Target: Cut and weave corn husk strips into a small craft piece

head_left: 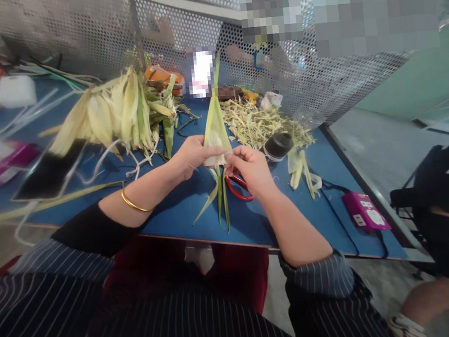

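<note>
Both my hands hold a pale green corn husk (214,122) upright above the blue table, its narrow tip pointing away from me. My left hand (192,156) grips the husk's lower left side, with the thumb lying across its front. At the lower right edge, my right hand (250,167) pinches the husk between thumb and fingers. Several thin green husk strips (220,203) hang or lie below the hands; how they join the held piece is hidden. Partly behind my right hand, red-handled scissors (240,190) rest on the table.
Corn husks (119,112) are heaped at the left, shredded husk (261,115) at the back right. Close to my right hand stands a black spool (278,145). A purple box (365,211) sits near the right edge. Perforated metal panels (192,22) border the back; another person (444,212) is at the right.
</note>
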